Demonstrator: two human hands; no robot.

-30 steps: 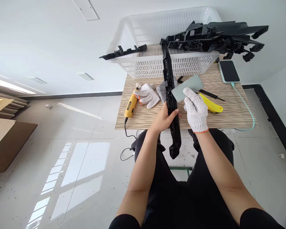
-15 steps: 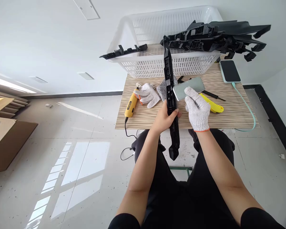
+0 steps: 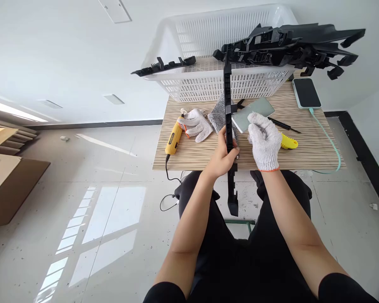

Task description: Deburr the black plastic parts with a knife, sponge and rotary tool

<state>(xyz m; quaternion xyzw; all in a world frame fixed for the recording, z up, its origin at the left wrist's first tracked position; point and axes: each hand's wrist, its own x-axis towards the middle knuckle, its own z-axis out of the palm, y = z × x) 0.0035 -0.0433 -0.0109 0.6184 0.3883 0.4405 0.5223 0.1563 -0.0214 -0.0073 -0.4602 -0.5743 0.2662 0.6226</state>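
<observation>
One basket (image 3: 208, 84), one phone (image 3: 306, 92), two yellow tools (image 3: 173, 139) (image 3: 289, 142), one loose glove (image 3: 196, 124).

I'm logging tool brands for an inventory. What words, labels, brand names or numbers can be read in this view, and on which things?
No text can be read.
Yellow rotary tool: a dark marking on its body, too small and blurred to read.
Phone: screen dark, nothing shown.
Yellow utility knife, grey block in the gloved right hand, long black plastic part in the left hand, white basket: no lettering visible.
</observation>
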